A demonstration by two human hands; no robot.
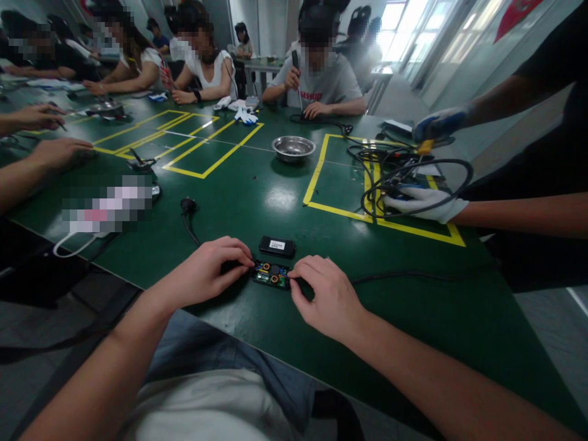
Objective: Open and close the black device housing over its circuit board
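Observation:
An opened power adapter (271, 282) lies on the green table, its circuit board with coils facing up in the lower black case half. My left hand (215, 269) pinches its left end, thumb and fingertips together. At the opposite end, my right hand (326, 294) is closed in a pinch at the case edge. Just behind the adapter sits its black cover (277, 247), which bears a white label. A black cord with a plug (188, 206) runs toward my left hand. Another black cable (404, 275) extends to the right from behind my right hand.
A metal bowl (293, 149) stands mid-table. To the right, a co-worker's gloved hands (420, 202) handle a tangle of black cables (390, 171) over yellow tape (340, 212). A blurred white-and-pink object (113, 208) lies left. Other people sit across the table.

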